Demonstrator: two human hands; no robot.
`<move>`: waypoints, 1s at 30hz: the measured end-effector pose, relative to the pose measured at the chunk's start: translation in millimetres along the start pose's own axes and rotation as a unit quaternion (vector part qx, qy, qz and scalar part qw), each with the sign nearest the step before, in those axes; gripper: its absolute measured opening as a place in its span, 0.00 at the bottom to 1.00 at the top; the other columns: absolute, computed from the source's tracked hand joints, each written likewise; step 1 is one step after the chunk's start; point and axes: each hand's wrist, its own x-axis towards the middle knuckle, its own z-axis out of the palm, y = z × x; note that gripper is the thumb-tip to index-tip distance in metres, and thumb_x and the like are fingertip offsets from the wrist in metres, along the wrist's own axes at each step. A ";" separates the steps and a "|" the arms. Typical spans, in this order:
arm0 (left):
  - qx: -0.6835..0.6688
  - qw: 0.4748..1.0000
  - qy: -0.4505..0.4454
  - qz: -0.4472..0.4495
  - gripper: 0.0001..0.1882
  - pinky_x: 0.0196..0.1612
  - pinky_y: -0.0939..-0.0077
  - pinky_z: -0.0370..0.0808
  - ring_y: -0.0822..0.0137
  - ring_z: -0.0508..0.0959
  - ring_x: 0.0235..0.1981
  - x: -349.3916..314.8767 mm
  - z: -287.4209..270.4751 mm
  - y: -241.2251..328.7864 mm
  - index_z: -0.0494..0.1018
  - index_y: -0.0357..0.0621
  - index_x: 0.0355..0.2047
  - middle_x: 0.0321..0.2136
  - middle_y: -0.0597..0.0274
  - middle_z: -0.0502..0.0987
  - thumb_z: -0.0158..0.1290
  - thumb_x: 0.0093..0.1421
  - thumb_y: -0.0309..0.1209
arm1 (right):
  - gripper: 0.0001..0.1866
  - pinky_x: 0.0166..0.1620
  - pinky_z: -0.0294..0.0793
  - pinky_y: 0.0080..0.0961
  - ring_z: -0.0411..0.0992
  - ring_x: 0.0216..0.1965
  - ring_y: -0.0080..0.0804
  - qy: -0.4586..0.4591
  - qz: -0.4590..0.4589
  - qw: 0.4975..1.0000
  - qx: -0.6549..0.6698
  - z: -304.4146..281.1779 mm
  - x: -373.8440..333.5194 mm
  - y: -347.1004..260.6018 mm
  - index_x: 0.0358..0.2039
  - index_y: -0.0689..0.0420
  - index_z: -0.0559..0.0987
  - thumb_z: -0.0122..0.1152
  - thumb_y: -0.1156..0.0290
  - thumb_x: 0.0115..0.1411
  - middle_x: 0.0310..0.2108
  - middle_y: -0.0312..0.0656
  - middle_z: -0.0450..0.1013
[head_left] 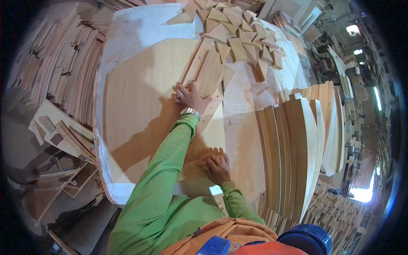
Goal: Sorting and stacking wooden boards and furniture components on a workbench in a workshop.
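A long wooden assembly of strips (205,73), with raised edges and small screw dots, lies slanted across a wide pale wooden panel (140,89). My left hand (192,97), with a ring and a metal watch, presses on it midway. Its fingers curl over the strip's left edge, and the thumb points right. Closer to my body, my right hand (217,165) rests low with bent fingers at the shaded near end of the wood. Whatever lies under those fingers is hidden. Both sleeves are green.
Several wedge-shaped wood offcuts (231,25) are heaped at the table's far end. Curved wooden pieces (293,148) stand in a row at the right. Stacked boards (63,68) line the left, above a wooden frame (63,131). The white table edge (98,127) runs down the left.
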 end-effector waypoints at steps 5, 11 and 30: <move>0.073 0.989 -0.111 0.057 0.66 0.74 0.22 0.42 0.21 0.37 0.77 -12.3 -33.4 -4.1 0.50 0.53 0.78 0.76 0.25 0.38 0.74 0.45 0.57 | 0.25 0.72 0.56 0.62 0.66 0.66 0.53 -0.017 -0.010 0.998 -0.051 -4.8 -2.1 -4.9 0.58 0.46 0.80 0.71 0.55 0.63 0.56 0.41 0.74; 0.070 0.987 -0.125 0.071 0.67 0.77 0.26 0.41 0.22 0.37 0.78 -28.0 -56.4 -28.5 0.46 0.48 0.79 0.77 0.26 0.36 0.73 0.48 0.55 | 0.24 0.72 0.54 0.64 0.64 0.69 0.47 -0.041 0.071 0.995 -0.049 -8.3 -9.7 -34.9 0.59 0.42 0.79 0.70 0.55 0.64 0.58 0.38 0.73; 0.068 0.984 -0.069 0.151 0.51 0.76 0.30 0.47 0.29 0.49 0.77 -323.7 -169.1 -275.4 0.62 0.40 0.70 0.75 0.28 0.50 0.71 0.54 0.50 | 0.17 0.74 0.53 0.59 0.68 0.63 0.43 0.027 0.008 0.997 -0.066 69.8 -80.9 -125.5 0.55 0.40 0.80 0.59 0.60 0.66 0.55 0.35 0.73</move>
